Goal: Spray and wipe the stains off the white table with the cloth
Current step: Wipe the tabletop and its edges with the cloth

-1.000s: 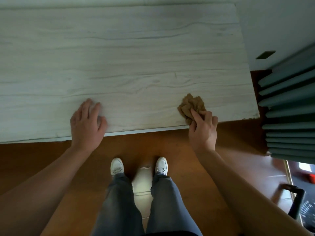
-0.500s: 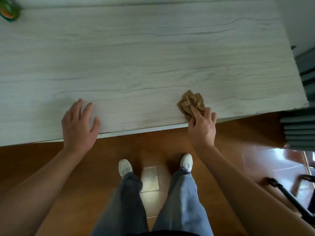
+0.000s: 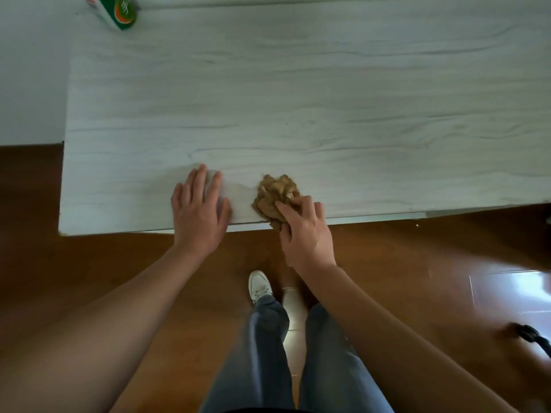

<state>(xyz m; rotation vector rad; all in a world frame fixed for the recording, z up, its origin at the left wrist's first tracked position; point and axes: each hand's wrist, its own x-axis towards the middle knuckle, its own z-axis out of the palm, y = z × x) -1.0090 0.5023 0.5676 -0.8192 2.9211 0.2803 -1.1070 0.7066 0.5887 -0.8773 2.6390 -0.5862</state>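
- We are pinching the crumpled brown cloth (image 3: 275, 195) with our right hand (image 3: 307, 231), fingers (image 3: 286, 206) curled on its near part; the rest is lying just beyond them, at the table (image 3: 328, 84)'s front edge.
- Our left hand (image 3: 199, 213) is resting flat beside it, fingers straight and apart.
- We are judging firm, overlapping strokes best here.

Far left corner: green container (image 3: 119, 11) stands on the bench (image 3: 387, 99)
Near edge: left hand (image 3: 199, 213) lies flat, cloth (image 3: 275, 195) just beside it, gripped by right hand (image 3: 304, 231)
Open way: bare bench top, middle and right
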